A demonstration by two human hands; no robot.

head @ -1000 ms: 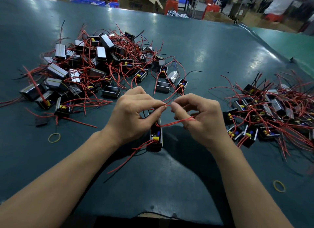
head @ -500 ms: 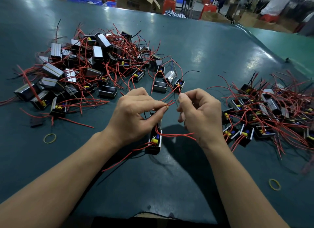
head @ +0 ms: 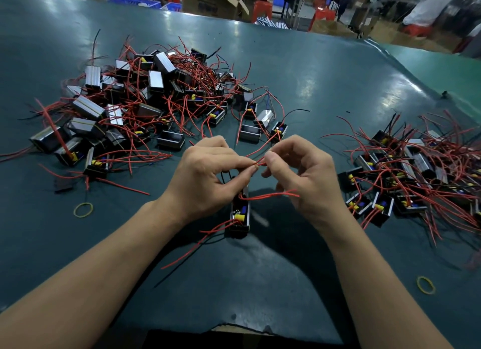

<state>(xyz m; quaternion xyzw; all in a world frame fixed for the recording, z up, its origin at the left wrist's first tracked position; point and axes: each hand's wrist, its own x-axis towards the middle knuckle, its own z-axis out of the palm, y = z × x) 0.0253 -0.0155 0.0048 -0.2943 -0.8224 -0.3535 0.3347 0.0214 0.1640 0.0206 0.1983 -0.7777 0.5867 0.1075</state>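
A big heap of modules (head: 135, 106) lies left, a smaller heap (head: 416, 174) right, one module (head: 239, 216) between.

teal table (head: 338, 88) | left heap of wired modules (head: 145, 106) | right heap (head: 416, 171) | centre module (head: 239, 216) | left rubber band (head: 83, 209) | right rubber band (head: 425, 285)

Factory assembly floor: wide green tabletop (head: 325, 70) is carrying a left heap of wired modules (head: 145, 101) and a right heap (head: 416, 171); cardboard cartons (head: 208, 0), blue crates (head: 135, 1) and red stools (head: 261, 9) are standing far behind.
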